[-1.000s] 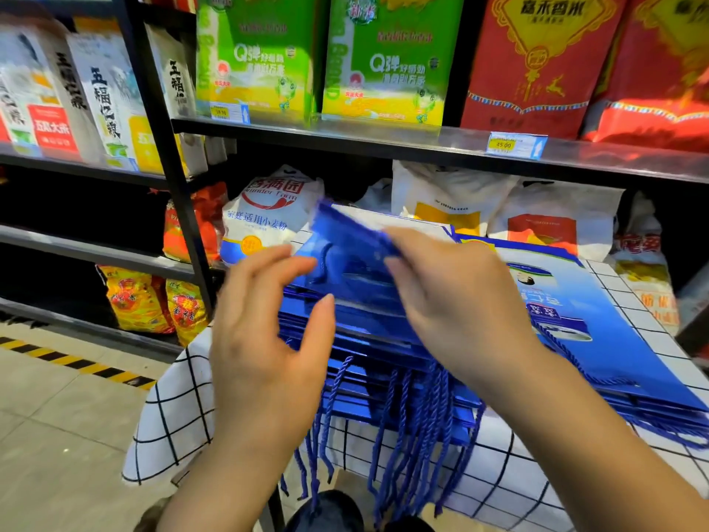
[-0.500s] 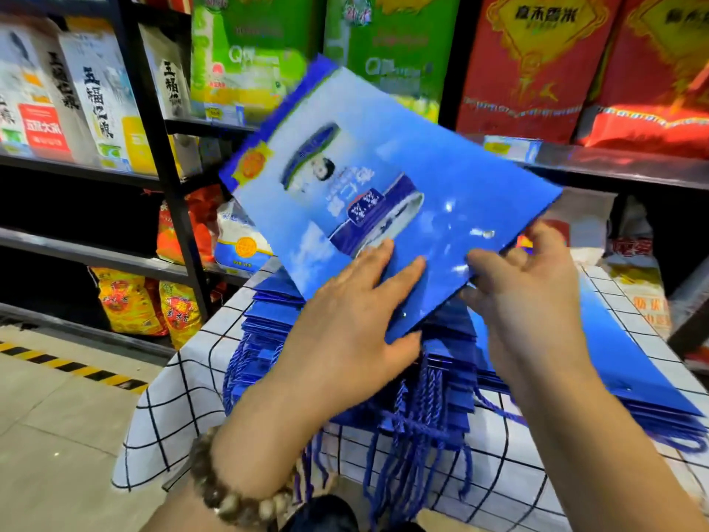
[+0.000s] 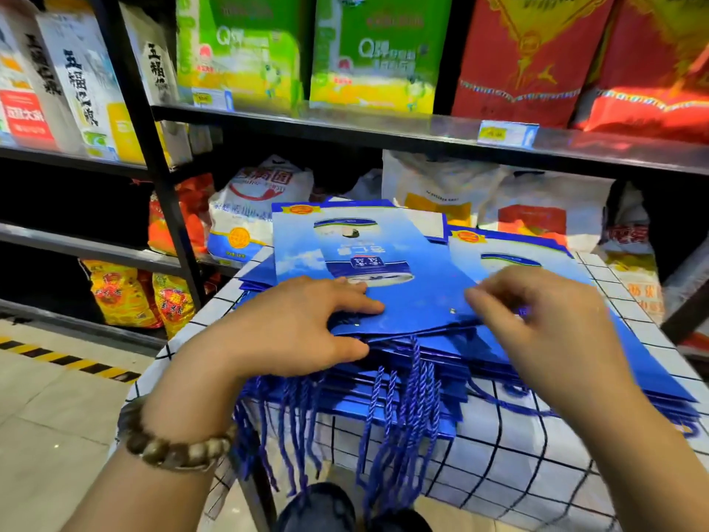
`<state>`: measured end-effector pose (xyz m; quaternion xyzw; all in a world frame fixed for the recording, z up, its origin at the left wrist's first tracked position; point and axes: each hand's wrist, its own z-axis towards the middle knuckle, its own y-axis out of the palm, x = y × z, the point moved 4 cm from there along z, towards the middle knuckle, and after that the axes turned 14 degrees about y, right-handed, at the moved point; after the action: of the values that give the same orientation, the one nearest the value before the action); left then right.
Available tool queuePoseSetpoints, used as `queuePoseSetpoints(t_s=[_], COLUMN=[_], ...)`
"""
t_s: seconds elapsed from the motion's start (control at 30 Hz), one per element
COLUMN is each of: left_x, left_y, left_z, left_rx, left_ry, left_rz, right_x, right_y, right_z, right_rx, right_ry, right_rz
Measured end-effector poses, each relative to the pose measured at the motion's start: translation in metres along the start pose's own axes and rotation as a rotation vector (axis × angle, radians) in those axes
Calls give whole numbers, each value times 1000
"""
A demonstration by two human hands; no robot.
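The left hand (image 3: pixel 299 324) lies on the near left part of a flat, glossy blue paper gift bag (image 3: pixel 387 263) with a printed picture. Its fingers are spread on top and its thumb is tucked under the bag's near edge, so it pinches that edge. A brown bead bracelet (image 3: pixel 172 451) circles its wrist. The right hand (image 3: pixel 537 320) is over the bag's right side with its fingers bent and their tips at the surface. It is blurred, and whether it grips anything cannot be told. This bag is the top one of a pile of like blue bags (image 3: pixel 422 382); how many there are is hard to make out. Their blue twisted cord handles (image 3: pixel 403 424) hang over the near edge. A second such pile (image 3: pixel 514 251) lies just to the right, partly hidden by the right hand. Both piles rest on a white cloth with a dark grid (image 3: pixel 518 462), which hides the support beneath. Behind stands a black metal shelf rack (image 3: pixel 345 124) bearing green packets (image 3: pixel 245 51) and red sacks (image 3: pixel 529 51), cut off at the top, with white sacks (image 3: pixel 261 201) below; their print is too blurred to read. To the left, pale floor tiles (image 3: pixel 50 416) carry a yellow-and-black striped line (image 3: pixel 65 359).
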<state>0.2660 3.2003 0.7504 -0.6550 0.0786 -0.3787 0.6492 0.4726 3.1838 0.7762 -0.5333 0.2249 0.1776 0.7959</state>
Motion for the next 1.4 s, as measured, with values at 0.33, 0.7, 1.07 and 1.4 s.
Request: queuePoseSetpoints(t_s=[0.33, 0.7, 1.07, 1.4], left_x=[-4, 23, 49, 56], left_y=[8, -7, -15, 3], left_z=[-48, -63, 7, 13], left_rx=[533, 826, 826, 429], left_ry=[-175, -291, -81, -46], left_rz=[84, -504, -1008, -638], right_x=[-35, -46, -35, -49], right_y=[61, 67, 53, 17], right_z=[-4, -9, -15, 30], right_rx=[-443, -291, -579, -493], right_ry=[-265, -226, -146, 259], right_rz=[-259, -280, 509, 1094])
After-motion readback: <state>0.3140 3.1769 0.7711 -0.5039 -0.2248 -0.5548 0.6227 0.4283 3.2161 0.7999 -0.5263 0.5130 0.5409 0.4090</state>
